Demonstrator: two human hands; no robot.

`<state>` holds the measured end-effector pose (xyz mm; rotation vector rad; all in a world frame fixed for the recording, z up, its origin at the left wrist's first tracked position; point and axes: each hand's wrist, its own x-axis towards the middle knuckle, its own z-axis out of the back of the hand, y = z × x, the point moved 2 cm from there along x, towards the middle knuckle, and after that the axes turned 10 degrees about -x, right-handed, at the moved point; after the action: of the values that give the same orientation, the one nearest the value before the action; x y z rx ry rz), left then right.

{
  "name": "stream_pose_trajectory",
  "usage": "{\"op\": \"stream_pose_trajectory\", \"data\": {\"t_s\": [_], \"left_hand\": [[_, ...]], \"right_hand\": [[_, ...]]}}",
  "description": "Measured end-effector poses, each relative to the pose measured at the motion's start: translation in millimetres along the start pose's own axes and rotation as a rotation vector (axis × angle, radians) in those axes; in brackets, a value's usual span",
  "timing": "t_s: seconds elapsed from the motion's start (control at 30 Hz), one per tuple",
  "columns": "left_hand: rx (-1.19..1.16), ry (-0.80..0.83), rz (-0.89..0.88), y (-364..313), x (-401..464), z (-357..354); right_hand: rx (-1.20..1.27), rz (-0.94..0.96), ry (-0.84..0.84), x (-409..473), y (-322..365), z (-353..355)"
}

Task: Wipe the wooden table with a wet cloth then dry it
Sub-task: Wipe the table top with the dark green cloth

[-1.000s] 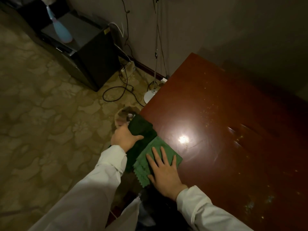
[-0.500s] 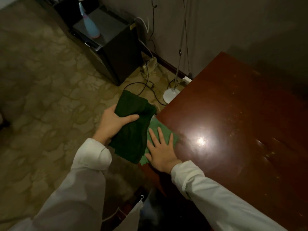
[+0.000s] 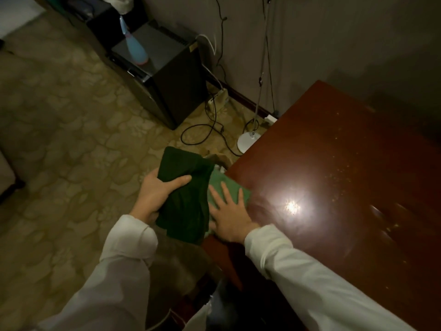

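A glossy reddish-brown wooden table [image 3: 334, 187] fills the right side, with a bright light reflection and scattered specks on it. My left hand [image 3: 157, 192] grips a dark green cloth [image 3: 186, 204], held just off the table's near left corner. My right hand [image 3: 229, 211] lies flat with spread fingers on a lighter green cloth [image 3: 224, 181] at that corner, pressing it onto the tabletop. Much of the light cloth is hidden under my hand and the dark cloth.
A black cabinet [image 3: 167, 75] stands on the patterned carpet to the upper left, with a blue spray bottle [image 3: 134, 47] on top. Black cables [image 3: 205, 132], a power strip [image 3: 218, 97] and a white lamp base [image 3: 248, 142] lie by the wall beside the table.
My left hand has lifted the dark green cloth off the table corner and holds it to the left. My right hand still presses the light cloth at the table's corner.
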<state>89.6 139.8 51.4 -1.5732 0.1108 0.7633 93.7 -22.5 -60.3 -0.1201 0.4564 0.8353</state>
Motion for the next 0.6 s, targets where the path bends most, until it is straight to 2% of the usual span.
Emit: {"op": "stream_pose_trajectory", "data": {"t_s": [0.07,0.13,0.2,0.3,0.37,0.43,0.53,0.6], "left_hand": [[-0.035,-0.029,0.009,0.2,0.2,10.1],[-0.059,-0.029,0.023,-0.4,0.8,17.1],[-0.061,0.001,0.042,-0.7,1.4,20.8],[-0.013,0.055,0.064,2.9,1.0,26.1],[-0.014,0.06,0.079,9.0,1.9,30.7],[-0.046,0.035,0.099,14.4,3.1,35.3],[-0.092,0.027,0.119,19.2,5.7,36.0],[-0.083,0.051,0.12,19.6,6.3,32.0]], "right_hand": [[-0.06,0.148,-0.001,-15.3,23.6,-10.5],[-0.081,0.19,-0.028,-19.5,16.8,-13.2],[-0.059,0.081,-0.051,-10.0,-17.7,-6.8],[0.086,-0.25,-0.027,10.8,-78.4,10.8],[0.099,-0.313,-0.006,16.8,-83.6,15.4],[0.051,-0.178,-0.027,11.6,-53.9,13.5],[0.001,0.124,-0.171,-18.1,16.4,-12.2],[0.008,0.139,-0.17,-32.9,41.6,-27.5]]}}
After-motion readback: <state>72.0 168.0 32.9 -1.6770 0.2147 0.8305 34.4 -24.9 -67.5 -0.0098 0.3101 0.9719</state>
